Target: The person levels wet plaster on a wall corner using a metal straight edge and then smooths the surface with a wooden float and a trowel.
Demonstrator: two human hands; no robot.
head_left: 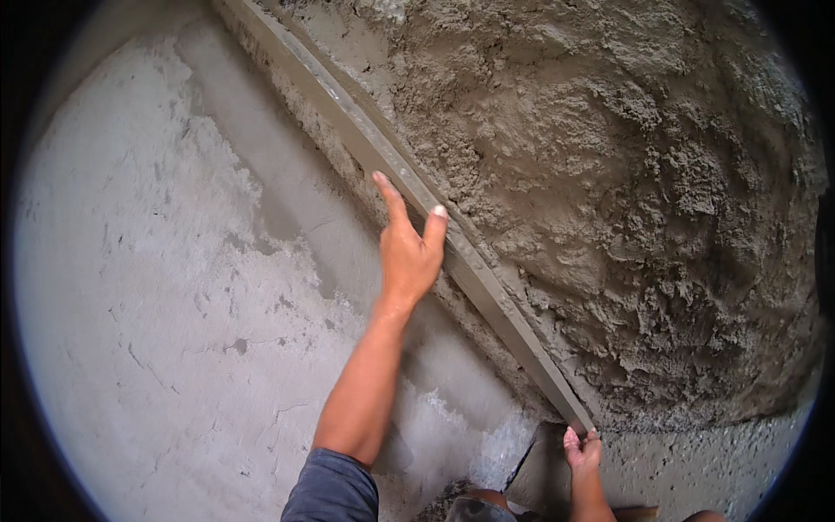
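A long cement-smeared straightedge [500,304] runs diagonally from the upper left to the lower right, along the border of the rough, wet mortar [635,191]. My left hand [410,235] grips it near the middle, thumb on its upper face and index finger stretched along its side; the other fingers are partly hidden. My right hand [583,448] holds its lower end with bent fingers.
A smoother pale grey plastered surface [156,287] fills the left. A pitted concrete surface [696,461] borders the mortar at lower right. A short brown strip [635,512] lies at the bottom edge, near parts of my legs.
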